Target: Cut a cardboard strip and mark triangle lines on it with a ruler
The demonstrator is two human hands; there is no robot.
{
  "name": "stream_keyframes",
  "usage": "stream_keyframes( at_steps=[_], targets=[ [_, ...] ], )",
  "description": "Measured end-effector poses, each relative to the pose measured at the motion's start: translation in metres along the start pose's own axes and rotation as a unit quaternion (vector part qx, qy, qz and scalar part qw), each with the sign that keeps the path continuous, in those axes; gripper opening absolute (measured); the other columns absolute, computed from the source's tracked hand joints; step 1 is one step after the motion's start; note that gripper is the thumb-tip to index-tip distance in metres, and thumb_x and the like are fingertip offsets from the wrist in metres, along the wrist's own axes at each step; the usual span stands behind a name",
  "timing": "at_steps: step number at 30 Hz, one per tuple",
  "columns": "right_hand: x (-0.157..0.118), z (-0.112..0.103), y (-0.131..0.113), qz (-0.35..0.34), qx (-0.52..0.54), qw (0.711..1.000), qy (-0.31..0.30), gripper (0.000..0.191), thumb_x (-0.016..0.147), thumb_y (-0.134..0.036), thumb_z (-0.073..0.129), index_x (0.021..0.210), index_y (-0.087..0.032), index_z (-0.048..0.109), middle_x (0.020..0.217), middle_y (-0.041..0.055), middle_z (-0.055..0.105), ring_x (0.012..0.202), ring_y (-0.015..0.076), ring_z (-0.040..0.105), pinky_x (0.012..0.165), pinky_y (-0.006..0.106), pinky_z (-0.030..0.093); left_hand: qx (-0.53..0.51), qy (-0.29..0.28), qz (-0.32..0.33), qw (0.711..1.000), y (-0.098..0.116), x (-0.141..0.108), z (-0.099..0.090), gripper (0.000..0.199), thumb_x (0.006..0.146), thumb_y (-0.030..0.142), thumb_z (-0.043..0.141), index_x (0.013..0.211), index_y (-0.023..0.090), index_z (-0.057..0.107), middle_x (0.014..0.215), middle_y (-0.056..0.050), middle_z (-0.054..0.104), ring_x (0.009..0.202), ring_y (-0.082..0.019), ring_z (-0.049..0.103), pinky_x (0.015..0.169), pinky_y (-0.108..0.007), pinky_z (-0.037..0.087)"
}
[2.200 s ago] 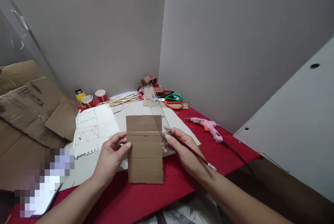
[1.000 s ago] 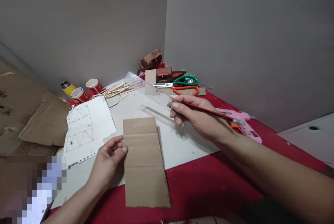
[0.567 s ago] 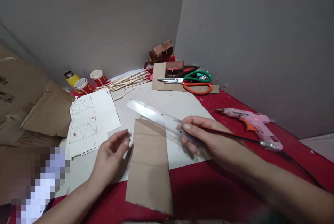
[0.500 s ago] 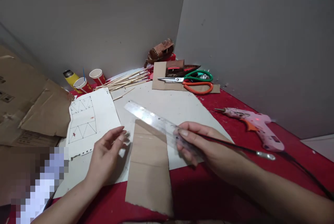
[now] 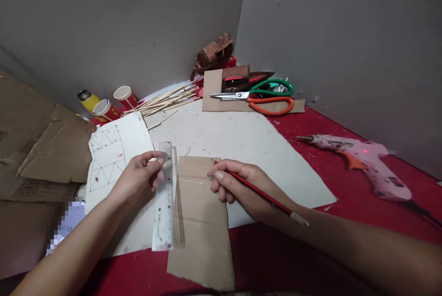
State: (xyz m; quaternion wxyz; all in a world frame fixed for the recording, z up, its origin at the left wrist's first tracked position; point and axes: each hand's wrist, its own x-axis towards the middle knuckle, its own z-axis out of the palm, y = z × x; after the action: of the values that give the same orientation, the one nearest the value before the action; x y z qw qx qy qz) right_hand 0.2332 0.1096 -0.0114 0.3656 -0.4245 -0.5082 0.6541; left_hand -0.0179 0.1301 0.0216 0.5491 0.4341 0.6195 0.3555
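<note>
My left hand point(image 5: 143, 174) pinches a clear plastic ruler point(image 5: 163, 213) near its upper end; the ruler stands roughly lengthwise beside the left edge of a brown cardboard strip point(image 5: 200, 240). Between the fingers of my right hand point(image 5: 238, 185) is a red pencil point(image 5: 255, 188), its tip over the strip's upper right corner and its back end toward the lower right. The cardboard strip lies partly on a large white sheet point(image 5: 241, 137) and partly on the red table cover point(image 5: 276, 259).
Left: a paper with drawn triangles point(image 5: 134, 135), folded cardboard point(image 5: 51, 148), two paper cups point(image 5: 126, 97) and a yellow bottle point(image 5: 89, 100). Behind: wooden sticks point(image 5: 165, 101), scissors point(image 5: 272, 102) and a brown leather case point(image 5: 216, 52). Right: a pink glue gun point(image 5: 366, 153) with its cable.
The ruler has passed from my right hand to my left and turned more upright. My right hand now holds only the pencil, with its tip over the cardboard. The view has shifted slightly.
</note>
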Motion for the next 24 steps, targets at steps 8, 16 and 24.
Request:
stream_keyframes(
  at_steps=[8,16,24],
  targets=[
    [0.003,-0.005,0.003,0.005,-0.037,0.999,-0.006,0.015,0.080,-0.036,0.067,0.079,-0.021,0.069,0.070,0.0028,0.067,0.056,0.0139,0.058,0.051,0.025,0.048,0.099,-0.034,0.004,0.994,-0.019,-0.022,0.007,0.072,0.083,0.050,0.074,0.142,0.013,0.054,0.054,0.005,0.057,0.042,-0.010,0.045,0.045,-0.023,0.034],
    [0.001,-0.008,0.017,-0.020,-0.095,0.995,-0.026,0.016,0.088,-0.037,0.065,0.087,-0.022,0.072,0.069,0.0007,0.067,0.054,0.0130,0.056,0.049,0.025,0.042,0.125,-0.055,0.014,0.991,-0.021,-0.022,0.008,0.073,0.085,0.048,0.071,0.145,0.012,0.052,0.056,0.003,0.060,0.043,-0.011,0.047,0.045,-0.023,0.032],
    [-0.004,-0.014,0.003,-0.075,-0.243,0.964,-0.079,0.024,0.099,-0.034,0.049,0.099,-0.020,0.069,0.070,-0.0004,0.065,0.062,0.0143,0.058,0.056,0.025,0.041,0.146,-0.085,-0.017,0.985,-0.020,-0.021,0.007,0.075,0.091,0.045,0.065,0.152,0.011,0.039,0.059,0.005,0.059,0.046,-0.010,0.047,0.045,-0.021,0.036]
  ],
)
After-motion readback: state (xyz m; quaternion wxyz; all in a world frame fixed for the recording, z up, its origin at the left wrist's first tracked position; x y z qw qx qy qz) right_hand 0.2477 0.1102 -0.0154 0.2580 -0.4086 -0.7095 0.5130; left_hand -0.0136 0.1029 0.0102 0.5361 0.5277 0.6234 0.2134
